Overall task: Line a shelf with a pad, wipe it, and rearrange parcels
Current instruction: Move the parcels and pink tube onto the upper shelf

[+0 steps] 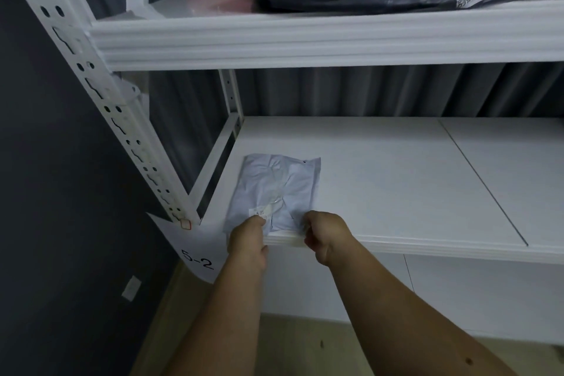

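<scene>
Where pinched: parcel [272,192], both hands.

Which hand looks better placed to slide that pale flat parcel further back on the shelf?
Probably either: the left hand and right hand both pinch the near edge of the pale parcel at the shelf front. The left holds nearer the parcel's middle, by its label, so I'd lean left.

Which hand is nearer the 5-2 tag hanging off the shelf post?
Left. The left hand pinches the near edge of the grey parcel, just right of the 5-2 tag. The right hand grips the same edge farther right.
</scene>
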